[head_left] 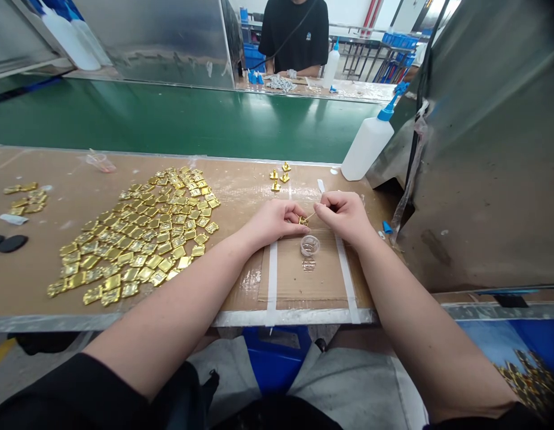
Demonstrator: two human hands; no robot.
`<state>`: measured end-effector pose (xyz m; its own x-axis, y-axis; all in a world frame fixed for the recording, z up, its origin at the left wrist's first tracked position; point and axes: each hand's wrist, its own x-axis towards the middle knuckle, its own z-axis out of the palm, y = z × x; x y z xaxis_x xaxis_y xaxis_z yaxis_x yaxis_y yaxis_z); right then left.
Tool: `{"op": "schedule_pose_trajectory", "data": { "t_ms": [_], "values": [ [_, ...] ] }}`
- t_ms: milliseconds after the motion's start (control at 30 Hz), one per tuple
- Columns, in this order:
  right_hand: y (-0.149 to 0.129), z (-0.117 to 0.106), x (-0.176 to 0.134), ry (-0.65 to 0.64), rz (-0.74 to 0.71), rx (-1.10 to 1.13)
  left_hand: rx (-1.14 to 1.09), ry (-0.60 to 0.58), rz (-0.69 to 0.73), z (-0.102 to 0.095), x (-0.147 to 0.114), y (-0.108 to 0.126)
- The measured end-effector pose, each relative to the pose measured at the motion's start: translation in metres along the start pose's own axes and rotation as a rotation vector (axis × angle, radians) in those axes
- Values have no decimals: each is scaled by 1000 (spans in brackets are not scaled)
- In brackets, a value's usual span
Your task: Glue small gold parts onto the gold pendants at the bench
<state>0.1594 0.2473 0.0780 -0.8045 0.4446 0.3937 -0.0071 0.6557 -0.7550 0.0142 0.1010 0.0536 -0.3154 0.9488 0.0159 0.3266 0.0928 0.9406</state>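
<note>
My left hand (281,222) is closed on a small gold metal piece (303,221), pinched between thumb and fingers. A thin pale stick (311,215) is pinched in my right hand (342,214), its tip at the gold piece. Whether the tip touches it I cannot tell. Just below my hands, a small clear round cup (309,245) stands on a cardboard sheet (290,286) taped down at both sides. Beyond my hands sit several gold pieces with upright posts (279,176). To the left spreads a large group of flat gold pieces (146,227).
A white squeeze bottle with a blue tip (369,146) leans at the right, beside a metal panel (492,149). A green belt (191,116) runs across behind the table. Black discs (12,243) lie far left. Another person (295,36) sits opposite. A blue bin (532,346) holds gold pieces.
</note>
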Motion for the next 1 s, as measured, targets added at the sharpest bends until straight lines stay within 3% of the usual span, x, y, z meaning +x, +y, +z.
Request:
{"op": "schedule_pose_trajectory", "data": {
  "t_ms": [233, 367, 433, 500, 567, 633, 733, 900, 1000],
  "values": [
    [1, 1, 0, 9, 18, -1, -10, -13, -15, 0, -1, 3],
    [-4, -6, -3, 33, 3, 113, -5, -4, -14, 0, -1, 2],
    [-7, -12, -6, -62, -42, 185, 0, 3, -16, -1, 2, 0],
    [-10, -16, -11, -250, -66, 183, -4, 4, -24, -2, 4, 0],
    [-14, -17, -16, -427, -41, 74, -2, 6, -34, -2, 5, 1],
    [-20, -17, -22, -504, -11, -93, 37, 15, -50, -3, 4, 3],
    [-31, -22, -31, -433, -25, -289, 145, 21, -81, -6, 1, 2],
    [-46, -49, -73, -118, 26, -507, 228, 27, -156, -12, 7, -2],
    [-47, -73, -126, 156, -199, -464, 261, 53, -205, -13, 6, 3]
  ]
}}
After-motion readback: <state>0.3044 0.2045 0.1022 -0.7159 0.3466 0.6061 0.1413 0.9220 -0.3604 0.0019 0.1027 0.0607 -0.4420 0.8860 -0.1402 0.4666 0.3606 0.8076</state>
